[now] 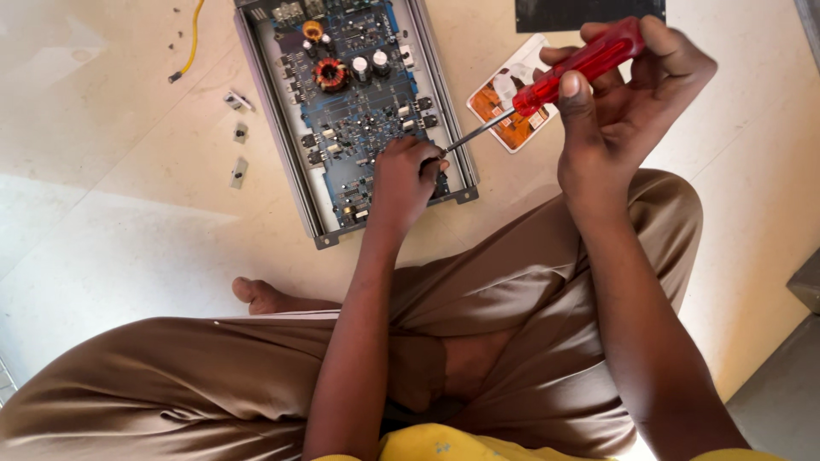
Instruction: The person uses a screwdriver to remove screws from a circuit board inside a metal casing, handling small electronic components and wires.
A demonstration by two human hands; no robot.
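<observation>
Screwdriver [547,85] w/ red handle is slanting down-left, its metal tip meeting the blue circuit board [359,111] near the board's lower right corner. Right hand [623,111] is gripping the handle, fingers curled tight around it, thumb lying along it. Left hand [406,179] is resting on the board right at the tip, fingers bunched narrow; can't tell if they're pinching anything. Board is sitting inside an open grey metal case [282,128] on the pale floor [111,213], filling it. Left of the case, small metal bits [239,154] and a yellow wire [195,38] are lying loose. A printed card [504,98] is lying under the shaft.
</observation>
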